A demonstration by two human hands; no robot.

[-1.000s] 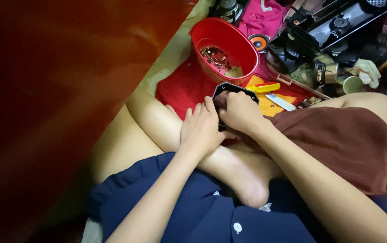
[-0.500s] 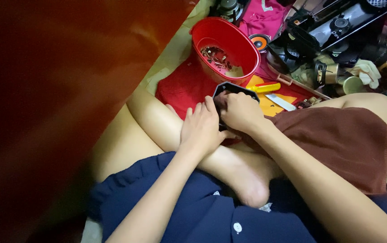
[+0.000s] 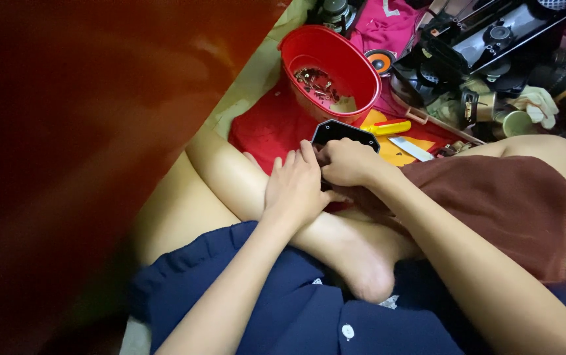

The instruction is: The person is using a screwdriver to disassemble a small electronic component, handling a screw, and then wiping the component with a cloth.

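Both your hands meet on the small black panel [image 3: 344, 132] that rests against your crossed legs, just in front of the red cloth [image 3: 263, 125] on the floor. Your left hand [image 3: 296, 187] lies half-curled beside its near edge, fingers loosely bent and touching it; your right hand [image 3: 347, 161] is closed over the panel's lower part, gripping it — the fingertips are hidden, so what they do there cannot be told. The work looks to be in mid-course: the panel is in hand, and loose screws [image 3: 316, 80] lie in the red bowl [image 3: 329, 66] just beyond it.

Room is tight. The bowl stands touching distance past the panel, a yellow cutter [image 3: 388, 127] and a blade [image 3: 411, 148] lie just to the right of it, and a heap of dark gear [image 3: 487, 46] crowds the far right of the floor. A dark red surface [image 3: 85, 144] walls off your whole left side — the freest space is over your lap.
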